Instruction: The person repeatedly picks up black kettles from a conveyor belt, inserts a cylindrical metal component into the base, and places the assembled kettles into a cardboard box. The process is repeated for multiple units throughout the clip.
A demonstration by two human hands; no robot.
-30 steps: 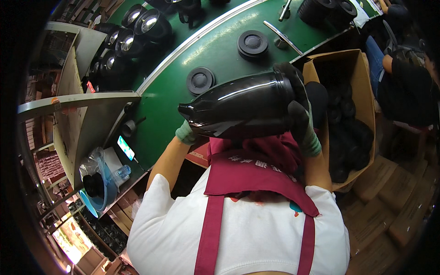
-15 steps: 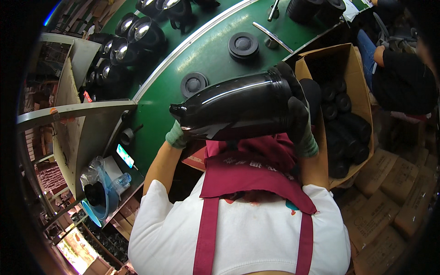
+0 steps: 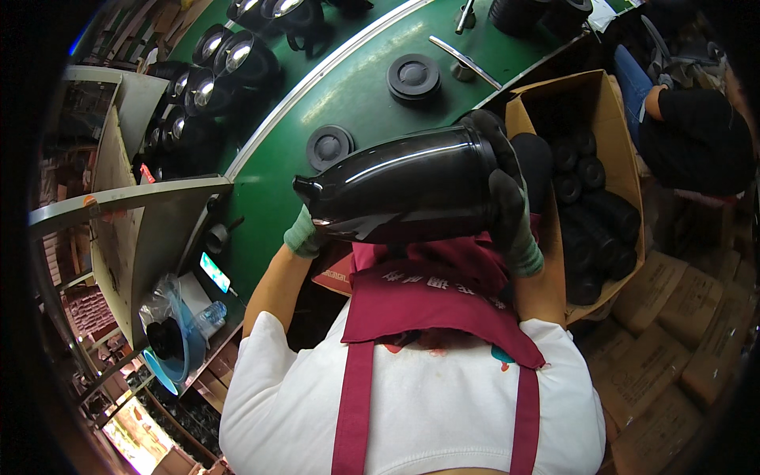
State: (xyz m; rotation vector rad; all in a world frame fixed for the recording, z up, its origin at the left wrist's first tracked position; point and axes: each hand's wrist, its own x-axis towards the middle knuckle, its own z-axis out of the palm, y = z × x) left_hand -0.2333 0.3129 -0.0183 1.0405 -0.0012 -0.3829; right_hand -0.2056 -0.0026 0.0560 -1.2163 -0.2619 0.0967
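A glossy black thermos jug body [image 3: 404,186] lies nearly level in front of my chest, its small spout end to the left. My left hand [image 3: 303,234], in a pale green glove, is closed round the spout end from below; most of its fingers are hidden behind the jug. At the wide right end, my right hand [image 3: 507,186] wraps over the rim with its dark-coated glove. Whether a separate base piece sits under that palm is hidden. Beyond the jug, a black round disc [image 3: 329,148] and a short stack of black discs [image 3: 413,77] rest on the green table [image 3: 356,107].
An open cardboard box [image 3: 625,142] of black cylindrical parts stands at my right, with sealed cartons [image 3: 649,356] below. Metal bars [image 3: 467,63] lie beyond. Black jugs [image 3: 237,59] stand far left. A lit phone [image 3: 214,271] and blue basin [image 3: 186,332] are left. Another person [image 3: 697,134] sits far right.
My right hand has shifted and turned slightly at the jug's wide end, and the ridged rim there shows less. The jug stays almost in place.
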